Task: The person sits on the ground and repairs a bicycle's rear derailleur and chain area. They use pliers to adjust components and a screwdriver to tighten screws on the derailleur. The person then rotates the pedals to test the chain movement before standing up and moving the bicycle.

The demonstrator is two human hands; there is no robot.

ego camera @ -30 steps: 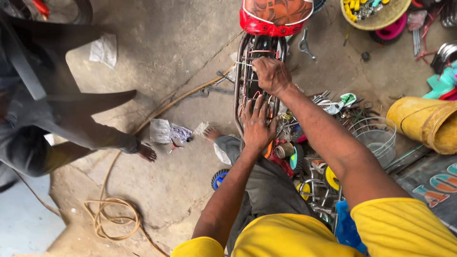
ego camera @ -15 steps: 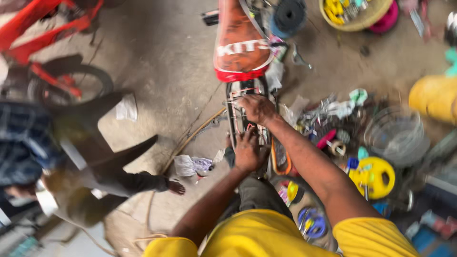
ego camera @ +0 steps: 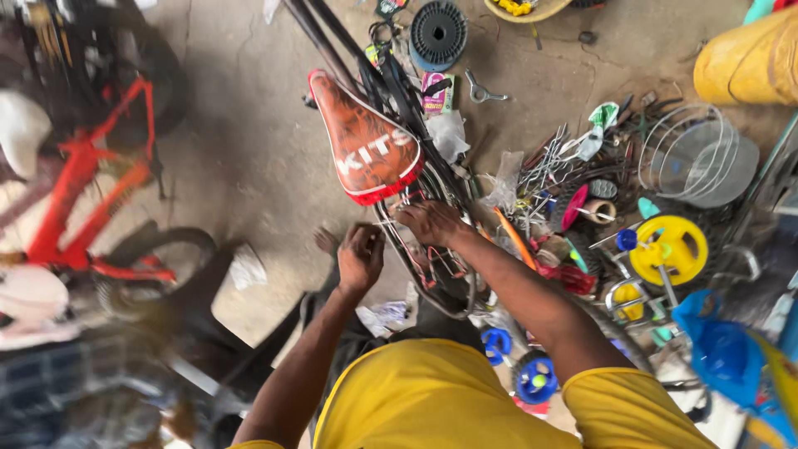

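A bicycle with an orange and red saddle (ego camera: 370,150) stands in front of me, with a chrome rear rack (ego camera: 432,274) over its back wheel. My right hand (ego camera: 432,223) lies on the rack just behind the saddle, its fingers closed on the rack's wires. Left of the rack's rail, my left hand (ego camera: 360,256) is curled into a fist, and what it grips is hidden.
A red bicycle (ego camera: 75,183) and a blurred person (ego camera: 75,382) are at the left. To the right the floor holds a heap of tools (ego camera: 557,166), a wire basket (ego camera: 698,158), a yellow wheel (ego camera: 669,249), blue wheels (ego camera: 536,378) and a yellow container (ego camera: 748,58). A black spool (ego camera: 438,33) lies beyond the saddle.
My left hand lay flat and spread on the rack; now it is drawn to the rack's left side and curled. My right hand stays behind the saddle. The view has swung and tilted.
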